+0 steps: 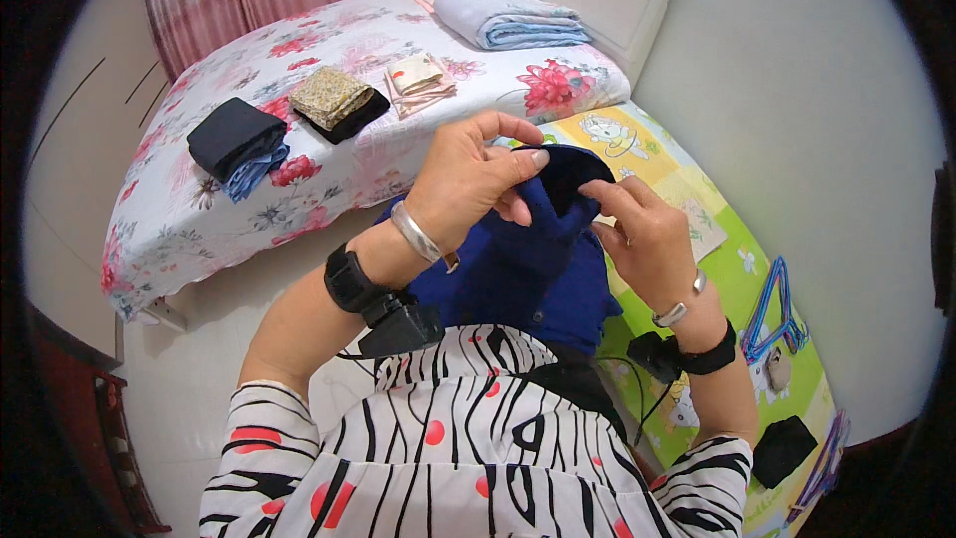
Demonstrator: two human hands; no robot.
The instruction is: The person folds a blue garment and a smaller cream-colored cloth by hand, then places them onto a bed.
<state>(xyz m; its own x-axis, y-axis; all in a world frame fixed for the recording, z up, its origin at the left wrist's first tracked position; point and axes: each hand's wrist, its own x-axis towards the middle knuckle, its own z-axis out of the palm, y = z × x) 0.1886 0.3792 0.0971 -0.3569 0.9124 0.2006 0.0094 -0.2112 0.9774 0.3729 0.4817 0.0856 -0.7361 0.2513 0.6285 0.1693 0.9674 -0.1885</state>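
A dark blue garment (515,284) with a button hangs down before me over my lap. My left hand (474,175) pinches the upper rim of its collar or opening between thumb and index finger. At the right side of that same rim, my right hand (642,228) grips the fabric with thumb and fingers. Between the two hands the opening (571,172) gapes and shows a darker inside. Both wrists carry bracelets and black straps with small devices.
A flowered bed (358,30) bears a folded quilt (515,19), a dark folded stack (235,138), a patterned folded cloth (332,97) and pale folded cloths (418,78). On the green and yellow mat (717,299) at right lie hangers (777,321) and a black folded cloth (783,452).
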